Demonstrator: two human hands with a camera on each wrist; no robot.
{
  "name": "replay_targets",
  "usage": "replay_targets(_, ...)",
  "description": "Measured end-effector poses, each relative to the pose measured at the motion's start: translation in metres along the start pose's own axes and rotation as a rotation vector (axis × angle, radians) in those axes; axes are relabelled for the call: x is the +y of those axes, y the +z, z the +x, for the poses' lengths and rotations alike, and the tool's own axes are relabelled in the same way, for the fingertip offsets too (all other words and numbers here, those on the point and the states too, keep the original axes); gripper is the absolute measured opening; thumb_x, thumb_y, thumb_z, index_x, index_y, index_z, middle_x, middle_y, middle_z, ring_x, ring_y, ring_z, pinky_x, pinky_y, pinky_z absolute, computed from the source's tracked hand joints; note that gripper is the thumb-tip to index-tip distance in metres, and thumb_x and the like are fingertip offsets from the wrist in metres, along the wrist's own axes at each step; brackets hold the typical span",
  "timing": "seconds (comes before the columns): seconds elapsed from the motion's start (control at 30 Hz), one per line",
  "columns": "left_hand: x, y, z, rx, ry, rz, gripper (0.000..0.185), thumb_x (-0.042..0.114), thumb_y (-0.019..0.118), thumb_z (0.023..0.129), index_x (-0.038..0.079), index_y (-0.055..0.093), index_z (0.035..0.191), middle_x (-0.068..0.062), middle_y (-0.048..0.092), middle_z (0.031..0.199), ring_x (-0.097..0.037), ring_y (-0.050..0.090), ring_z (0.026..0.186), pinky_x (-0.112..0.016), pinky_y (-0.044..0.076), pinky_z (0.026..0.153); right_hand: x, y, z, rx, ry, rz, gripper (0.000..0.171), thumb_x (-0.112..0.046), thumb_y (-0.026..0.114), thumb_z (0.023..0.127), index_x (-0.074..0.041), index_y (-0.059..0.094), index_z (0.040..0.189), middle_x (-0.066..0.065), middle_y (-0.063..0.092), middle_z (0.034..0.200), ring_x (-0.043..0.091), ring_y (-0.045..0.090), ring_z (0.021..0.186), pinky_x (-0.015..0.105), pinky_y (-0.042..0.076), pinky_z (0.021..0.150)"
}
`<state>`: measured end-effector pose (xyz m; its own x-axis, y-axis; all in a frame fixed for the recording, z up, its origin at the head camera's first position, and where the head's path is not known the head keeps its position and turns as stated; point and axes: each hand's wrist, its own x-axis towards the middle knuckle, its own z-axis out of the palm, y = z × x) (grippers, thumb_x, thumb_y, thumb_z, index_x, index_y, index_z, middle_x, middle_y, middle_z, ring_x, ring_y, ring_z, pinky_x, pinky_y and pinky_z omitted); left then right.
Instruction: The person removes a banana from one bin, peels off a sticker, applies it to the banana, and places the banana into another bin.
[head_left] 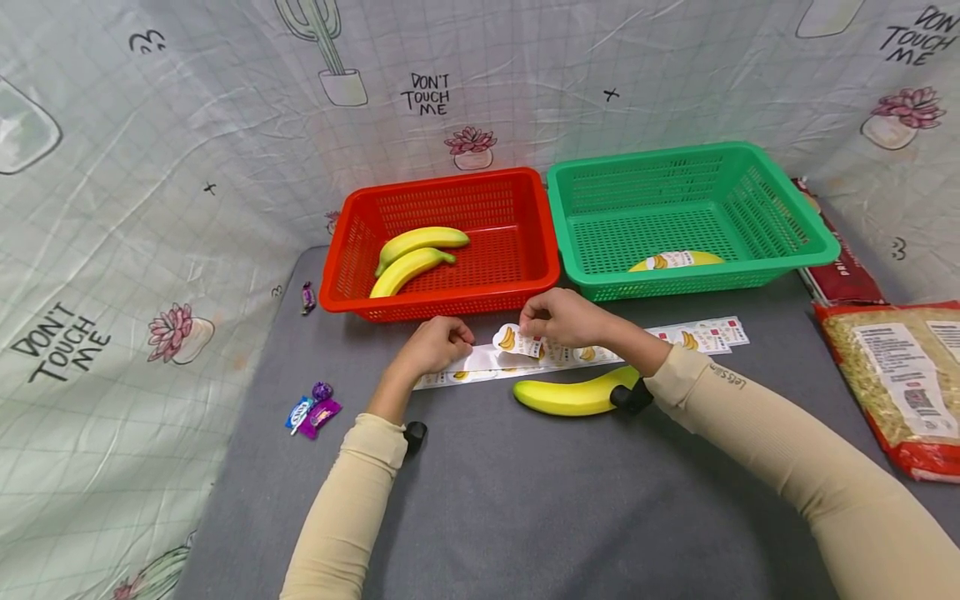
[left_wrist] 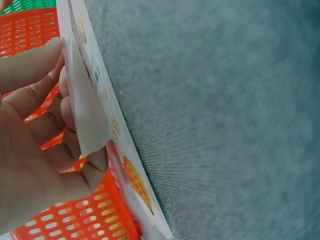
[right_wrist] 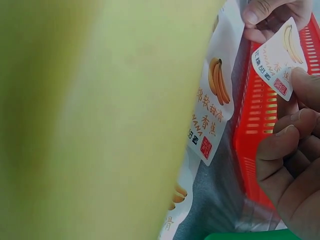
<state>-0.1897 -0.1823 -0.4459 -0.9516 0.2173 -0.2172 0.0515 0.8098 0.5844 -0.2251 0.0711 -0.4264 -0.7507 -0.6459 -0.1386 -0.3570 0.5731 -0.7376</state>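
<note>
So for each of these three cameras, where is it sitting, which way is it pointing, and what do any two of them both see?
Head: worn on the head, looking forward and down at the table; both sleeved arms, left hand and right hand show.
Left wrist: by the left hand, facing the sticker strip; palm and fingers show.
Right wrist: under the right hand, banana filling the left; fingers pinch a sticker.
Shared: all three see the red basket and strip.

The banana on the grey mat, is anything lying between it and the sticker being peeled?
Nothing visible does. The right hand pinches the peeled white banana sticker just above the paper sticker strip; the loose yellow banana lies right before it on bare grey mat.
</note>
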Motion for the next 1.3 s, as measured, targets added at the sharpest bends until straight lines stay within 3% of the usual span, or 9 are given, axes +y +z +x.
replay_targets(0.2,0.007,-0.002,-0.002,0.059,0.066,0.021,0.025,0.017,0.056,0.102,0.003,0.077,0.104,-0.009,0.075,0.101,-0.02,0.06,0.087,-0.032,0.046,0.08,0.0,-0.003,-0.005,-0.003,0.016,0.013,0.012,-0.017,0.064,0.101,-0.008,0.071,0.096,0.008,0.066,0.088,0.018,0.053,0.074,0.03,0.045,0.065)
replay_targets(0.33,0.021,-0.001,-0.005,0.079,0.135,-0.063,0.035,0.029,0.052,0.106,0.004,0.075,0.108,-0.01,0.074,0.103,-0.02,0.06,0.089,-0.032,0.045,0.08,-0.001,-0.006,-0.007,-0.005,0.021,0.02,0.013,-0.016,0.063,0.102,-0.008,0.071,0.096,0.01,0.067,0.09,0.018,0.054,0.071,0.03,0.048,0.063)
replay_targets(0.47,0.036,0.001,-0.006,0.047,0.179,-0.122,0.038,0.039,0.055,0.104,0.006,0.075,0.109,-0.007,0.071,0.097,-0.018,0.06,0.085,-0.03,0.046,0.076,-0.002,-0.007,-0.009,-0.009,0.007,0.02,0.013,-0.015,0.063,0.102,-0.007,0.071,0.096,0.008,0.066,0.089,0.019,0.055,0.067,0.03,0.049,0.063)
replay_targets(0.7,0.048,0.007,-0.005,-0.003,0.169,-0.152,0.021,0.027,0.068,0.099,0.008,0.074,0.103,-0.006,0.074,0.097,-0.017,0.065,0.085,-0.028,0.051,0.074,-0.003,-0.007,-0.012,-0.011,-0.012,0.008,0.013,-0.015,0.063,0.102,-0.006,0.071,0.097,0.007,0.067,0.087,0.016,0.053,0.065,0.03,0.046,0.063)
replay_targets(1.03,0.052,0.01,-0.004,-0.02,0.156,-0.106,0.015,0.021,0.065,0.101,0.007,0.069,0.098,-0.006,0.069,0.09,-0.014,0.057,0.073,-0.025,0.046,0.067,-0.005,-0.007,-0.014,0.004,0.014,0.0,0.013,-0.015,0.064,0.101,-0.007,0.072,0.096,0.007,0.067,0.087,0.017,0.051,0.069,0.029,0.043,0.062)
replay_targets(1.17,0.052,0.012,-0.005,-0.034,0.171,-0.096,0.014,0.019,0.063,0.101,0.006,0.068,0.099,-0.006,0.067,0.088,-0.015,0.056,0.072,-0.025,0.046,0.066,-0.01,-0.009,-0.023,0.026,0.021,0.012,0.017,-0.019,0.065,0.1,-0.007,0.073,0.109,0.008,0.07,0.095,0.017,0.055,0.071,0.029,0.046,0.064)
replay_targets(1.3,0.052,0.013,-0.006,-0.004,0.2,-0.119,0.013,0.017,0.061,0.102,0.006,0.067,0.098,-0.006,0.066,0.087,-0.014,0.054,0.071,-0.025,0.044,0.065,-0.013,-0.021,-0.04,0.074,0.017,0.03,0.033,-0.024,0.067,0.1,-0.006,0.068,0.127,0.008,0.07,0.103,0.019,0.055,0.071,0.031,0.046,0.065)
